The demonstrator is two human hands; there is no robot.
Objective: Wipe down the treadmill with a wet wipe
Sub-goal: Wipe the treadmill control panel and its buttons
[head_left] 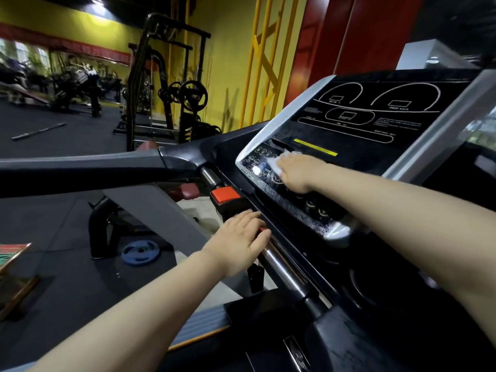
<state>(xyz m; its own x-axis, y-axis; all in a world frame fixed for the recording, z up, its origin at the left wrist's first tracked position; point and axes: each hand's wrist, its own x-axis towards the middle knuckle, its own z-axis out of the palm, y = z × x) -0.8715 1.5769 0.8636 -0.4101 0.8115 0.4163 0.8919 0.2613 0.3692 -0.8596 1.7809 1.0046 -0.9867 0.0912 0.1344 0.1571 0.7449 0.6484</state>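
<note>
The wipe [279, 162] is a small white wad lying on the button strip at the lower left of the treadmill [357, 135] console, just below a yellow label [315, 147]. The right hand [298, 171] covers most of it, pressing it flat against the panel; only the wipe's left edge and a bit of its top show past the hand. Whether the fingers curl around the wipe or lie straight on it cannot be told, since they are hidden under the back of the hand. The strip around the hand shines with wet streaks and droplets, from the round buttons [264, 151] on the left down to the silver corner on the right.

The left hand [241, 241] lies lower and nearer, its fingers [248, 216] straight and together, resting flat on the edge of the console over a chrome bar [284, 269]. Its fingertips reach close to a red stop button [224, 195], and a small red piece shows just under the thumb side.

Above the strip, the black display carries white outlines and small windows. A dark handrail [80, 167] runs off to the left. Beyond it, on the dark floor, lie a blue plate [140, 252] and a barbell [39, 131], with a weight rack [166, 84] against the yellow wall.
</note>
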